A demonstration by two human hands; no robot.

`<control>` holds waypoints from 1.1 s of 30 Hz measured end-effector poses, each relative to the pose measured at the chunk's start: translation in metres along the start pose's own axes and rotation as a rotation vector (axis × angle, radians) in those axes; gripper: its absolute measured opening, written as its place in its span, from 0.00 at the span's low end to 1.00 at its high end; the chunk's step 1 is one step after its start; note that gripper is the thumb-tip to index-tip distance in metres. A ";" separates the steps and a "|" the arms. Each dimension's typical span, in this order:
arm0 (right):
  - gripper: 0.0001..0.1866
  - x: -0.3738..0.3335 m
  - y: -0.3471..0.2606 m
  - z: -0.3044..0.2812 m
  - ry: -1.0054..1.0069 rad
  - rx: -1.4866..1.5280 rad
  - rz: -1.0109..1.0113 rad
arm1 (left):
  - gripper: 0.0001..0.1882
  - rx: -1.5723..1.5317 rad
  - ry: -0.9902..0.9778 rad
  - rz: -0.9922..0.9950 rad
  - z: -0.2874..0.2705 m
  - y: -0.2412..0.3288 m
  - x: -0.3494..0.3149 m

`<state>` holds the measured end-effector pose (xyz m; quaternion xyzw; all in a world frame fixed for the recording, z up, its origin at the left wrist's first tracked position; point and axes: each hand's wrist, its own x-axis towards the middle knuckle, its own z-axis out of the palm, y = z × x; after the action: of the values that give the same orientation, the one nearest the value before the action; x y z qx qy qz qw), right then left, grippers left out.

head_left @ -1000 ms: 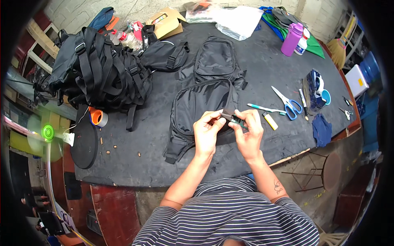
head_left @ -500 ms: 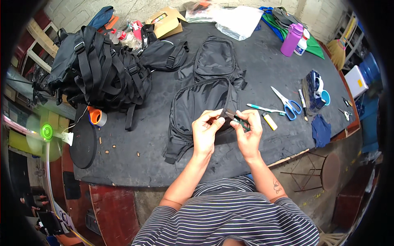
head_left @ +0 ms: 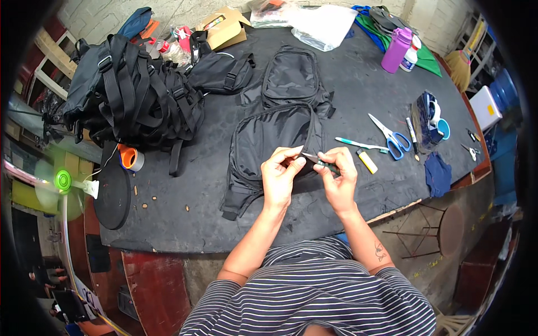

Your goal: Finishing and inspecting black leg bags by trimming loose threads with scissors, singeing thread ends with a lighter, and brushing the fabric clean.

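Note:
A black fabric bag (head_left: 272,137) lies unfolded on the table in front of me, its zippered edge facing up. My left hand (head_left: 278,178) is closed in a pinch over its near right side, on what looks like a bit of the dark edge. Close by on the right, my right hand (head_left: 341,182) grips a small pointed tool with a dark green handle (head_left: 329,166), possibly thread snips. The tip meets the left fingertips. Fingers hide most of the tool and the pinched spot. Another black panel with a zipper (head_left: 290,78) lies just beyond, seemingly part of the same bag.
Right of my hands lie a toothbrush (head_left: 361,145), yellow lighter (head_left: 367,161), blue-handled scissors (head_left: 395,143), marker (head_left: 411,130) and tape dispenser (head_left: 431,126). Black bags (head_left: 134,101) are heaped at left beside an orange tape roll (head_left: 131,158). A purple bottle (head_left: 397,50) stands far right.
The tool in my right hand has turned slightly, so its tip looks narrower against the left fingertips. Both hands stay nearly in place; the whole view has shifted a little.

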<state>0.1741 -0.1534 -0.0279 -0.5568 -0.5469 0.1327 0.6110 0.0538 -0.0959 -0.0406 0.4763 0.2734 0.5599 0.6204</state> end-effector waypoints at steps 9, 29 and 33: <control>0.12 0.003 0.063 -0.021 -0.142 0.324 0.630 | 0.07 0.904 -0.130 0.353 0.001 -0.052 -0.023; 0.18 -0.035 0.086 -0.018 -0.090 0.231 0.624 | 0.09 1.028 -0.210 0.727 -0.008 -0.079 -0.028; 0.15 -0.048 0.047 -0.027 -0.141 -0.334 0.242 | 0.08 1.018 -0.188 0.685 -0.012 -0.082 -0.029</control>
<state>0.1996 -0.1886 -0.0862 -0.7011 -0.5318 0.1512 0.4503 0.0723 -0.1131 -0.1249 0.8204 0.2821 0.4822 0.1219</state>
